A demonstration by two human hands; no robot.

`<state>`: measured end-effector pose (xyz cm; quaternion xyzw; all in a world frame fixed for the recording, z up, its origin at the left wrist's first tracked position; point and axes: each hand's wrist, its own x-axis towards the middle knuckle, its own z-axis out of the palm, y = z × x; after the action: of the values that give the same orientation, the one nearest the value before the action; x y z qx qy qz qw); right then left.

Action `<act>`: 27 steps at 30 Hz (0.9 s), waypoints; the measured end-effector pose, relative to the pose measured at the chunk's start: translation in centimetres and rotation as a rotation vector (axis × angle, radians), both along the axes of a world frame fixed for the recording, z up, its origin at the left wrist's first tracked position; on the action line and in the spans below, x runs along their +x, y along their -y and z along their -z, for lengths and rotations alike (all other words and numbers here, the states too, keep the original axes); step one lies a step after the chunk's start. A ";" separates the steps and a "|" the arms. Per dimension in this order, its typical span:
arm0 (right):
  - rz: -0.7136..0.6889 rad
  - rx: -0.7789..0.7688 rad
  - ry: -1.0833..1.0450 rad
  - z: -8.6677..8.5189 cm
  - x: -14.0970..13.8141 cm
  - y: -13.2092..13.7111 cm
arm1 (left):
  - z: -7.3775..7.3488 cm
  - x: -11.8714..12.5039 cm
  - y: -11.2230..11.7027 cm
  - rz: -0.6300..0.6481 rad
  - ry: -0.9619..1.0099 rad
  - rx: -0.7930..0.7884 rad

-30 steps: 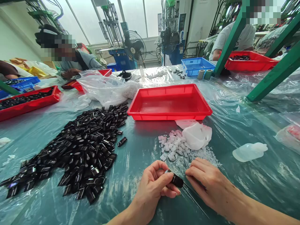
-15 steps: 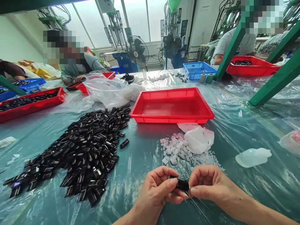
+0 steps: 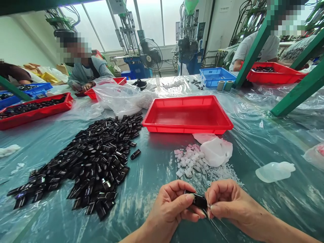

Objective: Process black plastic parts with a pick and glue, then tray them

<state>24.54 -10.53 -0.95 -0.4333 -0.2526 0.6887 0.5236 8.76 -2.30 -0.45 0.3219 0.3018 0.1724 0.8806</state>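
My left hand (image 3: 170, 206) is closed around a small glossy black plastic piece (image 3: 200, 201), thumb on top. At the right end of that piece, my right hand (image 3: 229, 203) pinches with thumb and forefinger; whatever sits between these fingertips is too small to make out. Below the fingers runs a thin dark cord or rod (image 3: 218, 230) toward the bottom edge. Just beyond my hands lie small white and pinkish pieces (image 3: 190, 162) and tiny clear bits (image 3: 225, 172). A large heap of similar black pieces (image 3: 98, 158) spreads to the left, with one lone black piece (image 3: 135, 154) beside it.
A red tray (image 3: 188, 129) stands past the white pieces, near a crumpled white bag (image 3: 217, 152). A translucent bottle (image 3: 275, 172) lies at right. Green posts (image 3: 298, 91) rise at right. A co-worker (image 3: 87, 71) sits across the table behind a clear plastic bag (image 3: 117, 98).
The view has shifted slightly, so most things appear a little farther right. Both hands keep their hold at the black piece, and the right fingertips have moved only slightly.
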 end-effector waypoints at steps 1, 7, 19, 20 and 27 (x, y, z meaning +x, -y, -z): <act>0.002 0.007 -0.007 0.0 0.0 0.0 | 0.0 0.0 0.0 0.001 0.009 -0.003; -0.007 0.021 -0.044 0.3 -0.1 -0.1 | 0.1 -0.2 0.1 0.027 0.031 -0.003; 0.010 0.012 -0.074 1.4 -0.8 0.1 | 0.3 -0.2 0.2 0.028 0.042 0.004; 0.015 0.015 -0.080 1.5 -0.9 0.1 | 0.3 -0.2 0.2 0.029 0.037 0.011; -0.038 0.063 -0.081 0.9 -0.5 0.0 | -0.1 -0.1 0.1 0.032 -0.024 0.041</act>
<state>24.05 -10.54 -1.89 -0.3836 -0.2611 0.7070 0.5338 8.67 -2.40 -0.37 0.3469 0.3037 0.1604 0.8728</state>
